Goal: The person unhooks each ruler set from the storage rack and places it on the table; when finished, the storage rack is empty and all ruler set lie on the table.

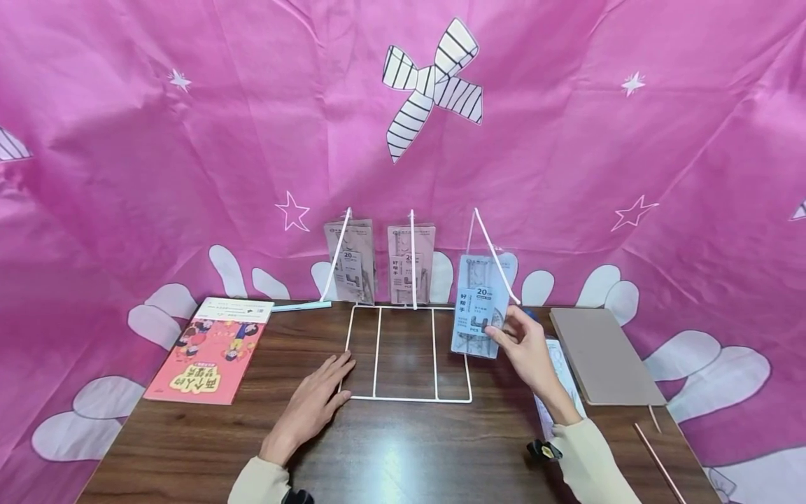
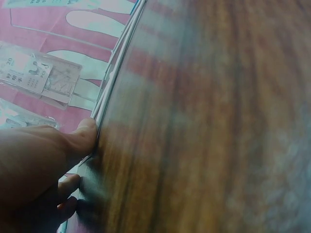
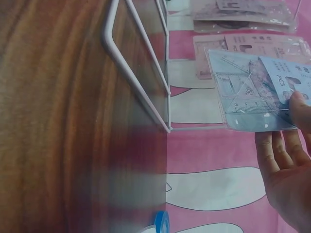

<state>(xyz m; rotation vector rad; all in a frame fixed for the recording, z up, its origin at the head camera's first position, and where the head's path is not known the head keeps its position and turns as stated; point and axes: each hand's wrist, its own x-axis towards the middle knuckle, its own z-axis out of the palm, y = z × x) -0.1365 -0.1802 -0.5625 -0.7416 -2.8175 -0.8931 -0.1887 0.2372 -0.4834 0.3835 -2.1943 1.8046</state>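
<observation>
My right hand (image 1: 526, 346) pinches the lower right edge of a blue ruler-set packet (image 1: 474, 304), thumb in front and fingers behind. In the right wrist view the clear sleeve shows set squares (image 3: 243, 90) inside. The packet is upright at the right arm of a white wire display rack (image 1: 409, 400); whether it hangs there I cannot tell. A grey-looking ruler packet (image 1: 354, 269) hangs from the left arm and a pinkish one (image 1: 403, 280) from the middle arm. My left hand (image 1: 315, 395) rests at the rack base's left side, its thumb (image 2: 86, 131) touching the wire.
A red picture book (image 1: 214, 357) and a light blue stick-like item (image 1: 296, 306) lie at the left. On the right are a grey-brown notebook (image 1: 604, 357), a pale printed packet (image 1: 562, 367) partly under my forearm, and a copper-coloured pen-like stick (image 1: 658, 462). A pink cloth (image 1: 535, 175) hangs behind.
</observation>
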